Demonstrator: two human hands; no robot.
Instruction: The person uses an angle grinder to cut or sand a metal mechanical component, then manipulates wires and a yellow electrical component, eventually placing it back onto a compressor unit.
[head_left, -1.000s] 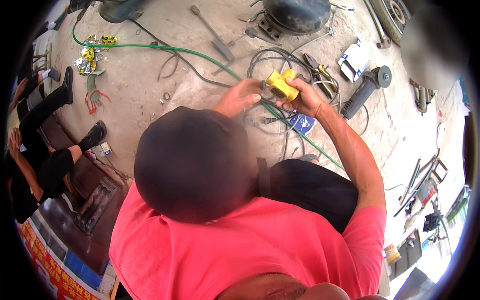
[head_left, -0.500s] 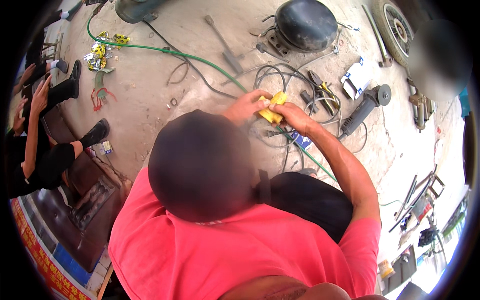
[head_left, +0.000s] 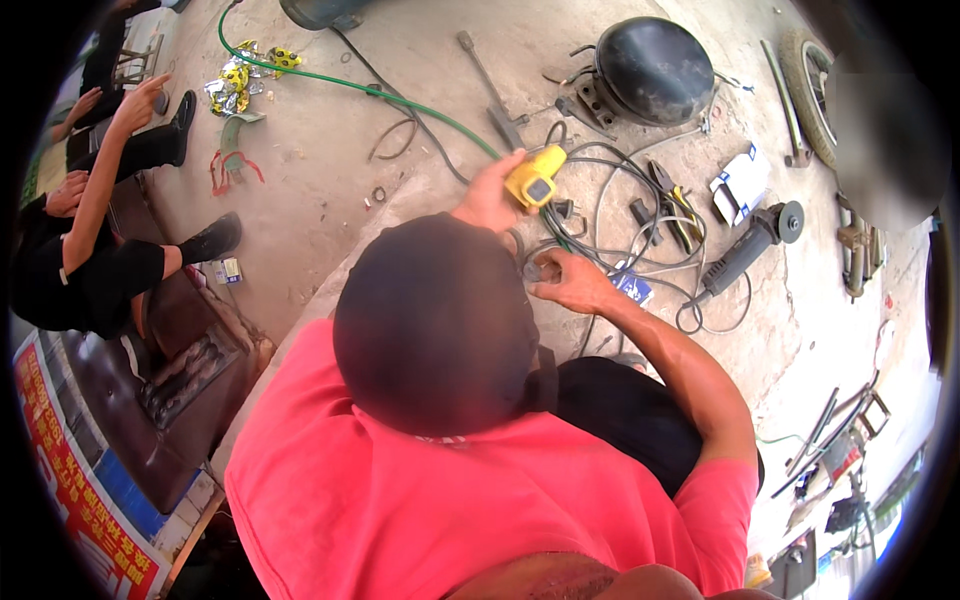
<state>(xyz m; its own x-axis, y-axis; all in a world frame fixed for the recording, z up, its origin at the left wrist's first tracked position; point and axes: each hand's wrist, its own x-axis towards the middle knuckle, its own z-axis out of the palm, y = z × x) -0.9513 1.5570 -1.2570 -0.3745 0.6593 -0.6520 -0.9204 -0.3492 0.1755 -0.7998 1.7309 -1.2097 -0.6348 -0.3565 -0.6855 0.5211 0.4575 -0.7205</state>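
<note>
My left hand point(head_left: 490, 197) is closed round a yellow handheld device point(head_left: 538, 178), with a dark square window in its near end. It sits at the edge of a tangle of grey and black cords point(head_left: 590, 235). Nearer to me, the thumb and fingers of my right hand point(head_left: 572, 282) are pinched together. A small greyish thing shows at their tips, too blurred to name. A blue-and-white packet point(head_left: 632, 286) lies beside that hand. A green hose point(head_left: 400, 100) runs from the far left toward the cords. My black-trousered knee point(head_left: 435, 320) hides part of my left arm.
Beyond the cords stands a black domed compressor point(head_left: 655, 72). Pliers point(head_left: 675, 205), a white-and-blue box point(head_left: 740, 185) and an angle grinder point(head_left: 750, 250) lie to the right. A hammer-like tool point(head_left: 490, 90) lies ahead. People sit at the left on a brown sofa point(head_left: 130, 415).
Both hands were on the yellow device. My right hand has let go and come nearer to me; my left hand has turned the device. The whole view has shifted slightly.
</note>
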